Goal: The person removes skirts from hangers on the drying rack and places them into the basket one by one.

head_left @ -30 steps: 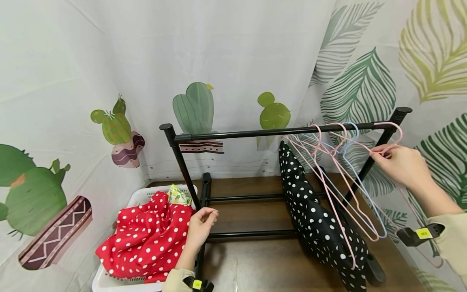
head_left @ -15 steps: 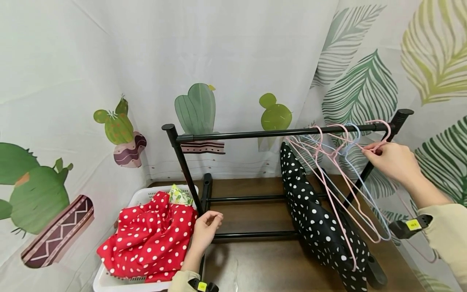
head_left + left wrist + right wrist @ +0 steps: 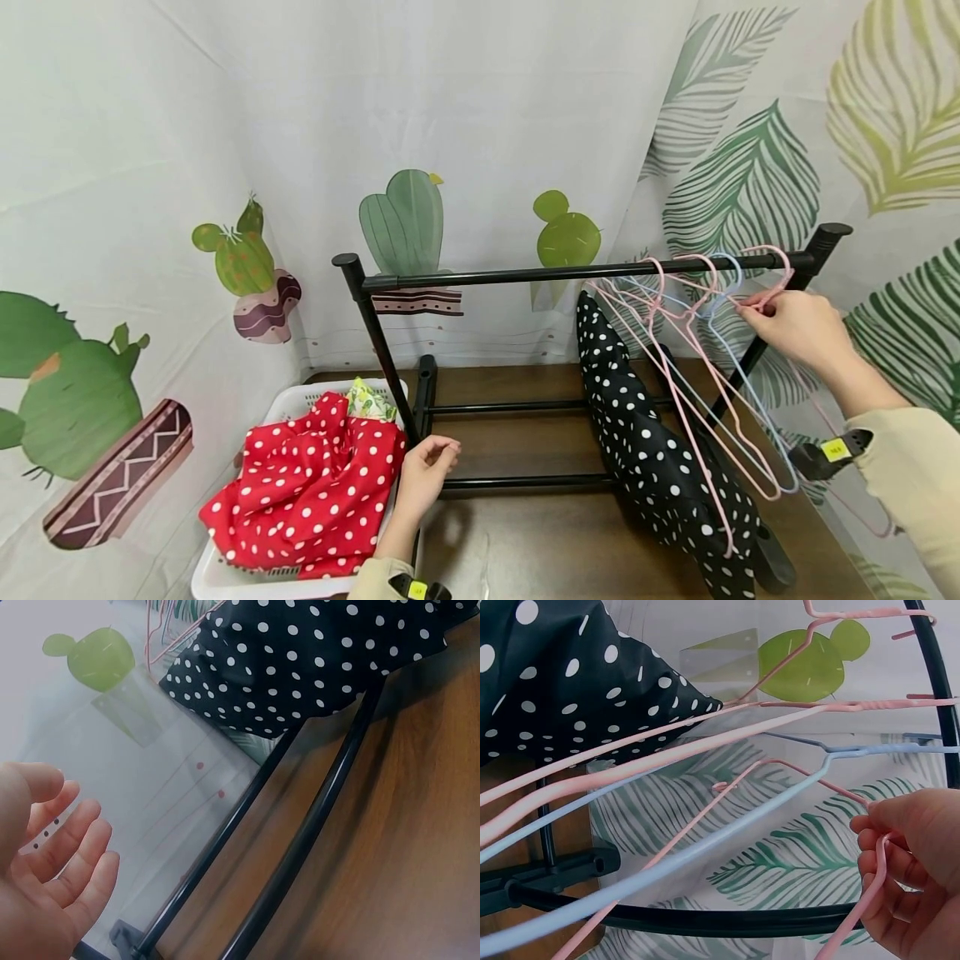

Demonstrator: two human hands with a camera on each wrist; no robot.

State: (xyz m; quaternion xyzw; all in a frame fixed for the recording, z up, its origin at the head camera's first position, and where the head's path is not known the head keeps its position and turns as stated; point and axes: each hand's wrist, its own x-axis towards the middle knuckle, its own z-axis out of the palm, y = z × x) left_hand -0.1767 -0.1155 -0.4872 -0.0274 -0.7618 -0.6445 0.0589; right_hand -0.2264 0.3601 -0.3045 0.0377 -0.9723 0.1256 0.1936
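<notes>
My right hand pinches the neck of the rightmost pink hanger, whose hook is at the rail's right end. In the right wrist view my right hand has thumb and fingers round that hanger's pink wire. Left of it, a blue hanger and other pink hangers hang on the black rail. A black polka-dot garment hangs beside them. My left hand, fingers loosely bent, holds nothing near the rack's left post; the left wrist view shows the hand empty too.
A white basket at the left holds a red polka-dot cloth and a green-yellow patterned cloth. The rack's lower bars run above the brown wooden table. Behind hangs a printed curtain.
My right hand has moved left with the pink hanger, bringing its hook along the rail toward the other hangers. My left hand has shifted slightly right.
</notes>
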